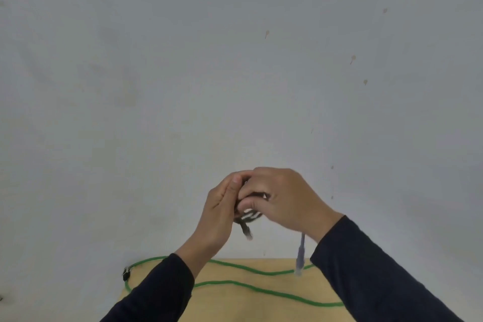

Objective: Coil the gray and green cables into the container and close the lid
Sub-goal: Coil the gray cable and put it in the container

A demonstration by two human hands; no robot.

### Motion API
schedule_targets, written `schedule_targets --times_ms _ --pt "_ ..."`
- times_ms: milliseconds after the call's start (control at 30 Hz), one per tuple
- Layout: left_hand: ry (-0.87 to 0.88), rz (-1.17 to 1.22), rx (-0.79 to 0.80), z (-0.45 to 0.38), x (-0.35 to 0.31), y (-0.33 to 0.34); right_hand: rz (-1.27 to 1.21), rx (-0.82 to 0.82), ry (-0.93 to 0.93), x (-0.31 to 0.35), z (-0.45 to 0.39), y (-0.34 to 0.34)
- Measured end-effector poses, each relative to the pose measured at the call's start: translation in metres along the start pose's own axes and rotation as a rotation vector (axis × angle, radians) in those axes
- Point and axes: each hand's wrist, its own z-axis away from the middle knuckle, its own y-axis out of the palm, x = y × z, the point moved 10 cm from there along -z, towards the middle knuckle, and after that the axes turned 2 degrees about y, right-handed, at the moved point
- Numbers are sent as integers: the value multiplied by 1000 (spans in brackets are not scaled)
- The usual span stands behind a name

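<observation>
Both hands are raised in front of a pale wall, above the table. My left hand (222,206) and my right hand (282,198) are closed together on a small dark bundle of the gray cable (248,217). One dark plug end hangs just below the bundle. A pale gray plug (300,256) dangles under my right wrist. The green cable (261,290) lies loose in long curves across the wooden table (235,306), its black end (126,274) hanging past the table's left edge. No container or lid is in view.
A plain grey-white wall with a few small stains fills most of the view. Only the far strip of the table shows at the bottom, partly hidden by my dark sleeves.
</observation>
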Motion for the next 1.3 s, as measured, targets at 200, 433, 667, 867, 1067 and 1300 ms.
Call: schedule_targets --times_ms 200,433,667,867,1067,1300 --pt "-64 85 19 5 10 7 -368 -223 182 -46 5 -36" --pt "-138 272 -15 -5 11 7 -535 -113 264 -52 18 -6" --pt "15 95 -68 -3 5 6 -548 -263 337 -58 17 -12" --pt "99 -39 -133 -7 -2 -18 -447 -98 287 -55 20 -4" --pt "19 35 -99 -14 1 -27 -280 -103 275 -66 19 -28" --pt "-21 158 -74 -12 5 -6 -544 -471 385 -82 21 -38"
